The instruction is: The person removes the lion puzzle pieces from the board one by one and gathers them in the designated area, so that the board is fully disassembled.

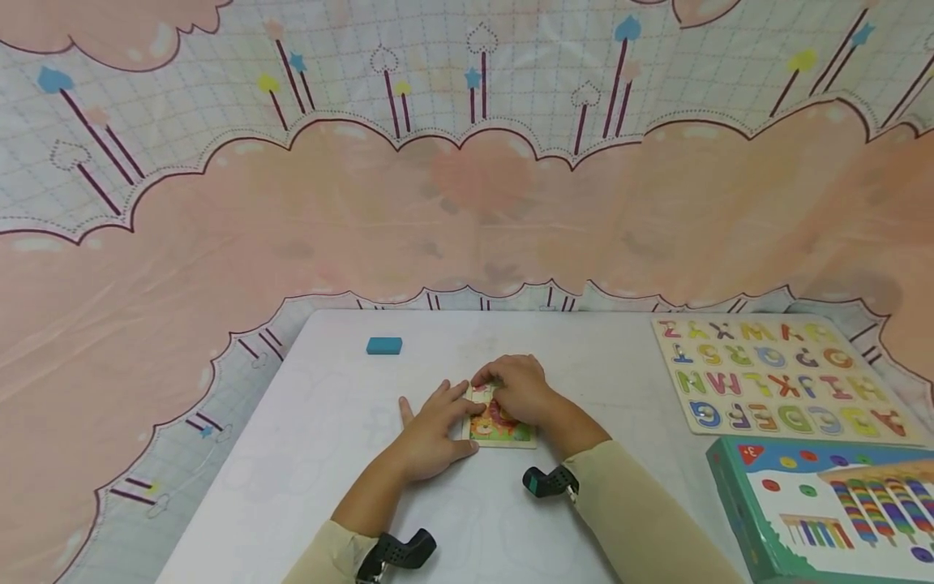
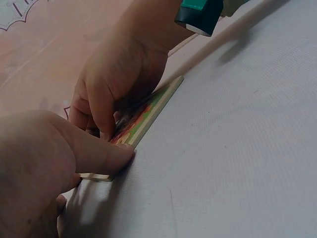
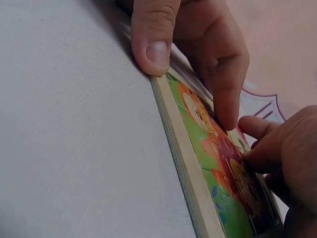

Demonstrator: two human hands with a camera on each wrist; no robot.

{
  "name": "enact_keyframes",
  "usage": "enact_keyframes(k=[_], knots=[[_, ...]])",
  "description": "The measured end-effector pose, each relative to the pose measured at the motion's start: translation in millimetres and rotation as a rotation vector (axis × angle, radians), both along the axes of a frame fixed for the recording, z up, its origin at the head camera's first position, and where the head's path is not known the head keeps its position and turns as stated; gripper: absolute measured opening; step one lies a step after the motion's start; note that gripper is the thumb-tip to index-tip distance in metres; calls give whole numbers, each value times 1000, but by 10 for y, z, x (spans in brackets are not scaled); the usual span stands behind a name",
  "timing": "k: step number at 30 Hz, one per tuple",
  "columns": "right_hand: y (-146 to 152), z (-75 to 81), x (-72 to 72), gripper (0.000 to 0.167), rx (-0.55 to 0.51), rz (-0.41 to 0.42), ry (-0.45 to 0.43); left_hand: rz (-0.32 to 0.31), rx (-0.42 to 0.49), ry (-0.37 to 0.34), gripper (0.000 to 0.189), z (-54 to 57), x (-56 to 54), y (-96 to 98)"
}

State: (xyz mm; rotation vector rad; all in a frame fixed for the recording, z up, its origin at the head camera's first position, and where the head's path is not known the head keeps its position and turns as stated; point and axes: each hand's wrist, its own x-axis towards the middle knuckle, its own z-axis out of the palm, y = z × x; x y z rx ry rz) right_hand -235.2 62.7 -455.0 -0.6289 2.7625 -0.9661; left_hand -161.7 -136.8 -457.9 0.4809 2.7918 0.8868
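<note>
A small wooden jigsaw puzzle [image 1: 503, 435] lies flat on the white table, with a colourful cartoon picture inside its pale frame. My left hand [image 1: 429, 442] holds its left side: the thumb [image 3: 157, 57] presses the near corner, and the index finger reaches onto the picture. Over the far part of the puzzle, my right hand [image 1: 520, 389] has its bent thumb and index finger [image 3: 255, 126] close together on a pale puzzle piece [image 3: 239, 143]. The right hand hides much of the picture's far side in the head view. Whether that piece is seated or raised, I cannot tell.
A blue block [image 1: 383, 346] sits near the table's far edge, left of the puzzle. On the right lies a wooden alphabet board [image 1: 777, 401] with coloured letters. Nearer, a green and white toy box [image 1: 824, 519] stands at the table's right side. A patterned cloth [image 1: 438, 219] hangs behind.
</note>
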Motion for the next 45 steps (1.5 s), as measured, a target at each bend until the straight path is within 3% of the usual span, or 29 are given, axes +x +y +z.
enact_keyframes(k=[10, 21, 31, 36, 45], knots=[[14, -8, 12, 35, -47, -4, -14, -18, -8, 10, 51, 12, 16, 8], [19, -57, 30, 16, -113, -4, 28, -21, -13, 26, 50, -31, 28, 4], [6, -26, 45, 14, -66, 18, 55, -21, -12, 29, 50, -33, 41, 12], [3, -9, 46, 14, -90, 2, 29, -26, -8, 29, 50, -46, 44, 16], [86, 37, 27, 17, -316, -94, -138, -18, -12, 22, 49, -70, 59, 1]])
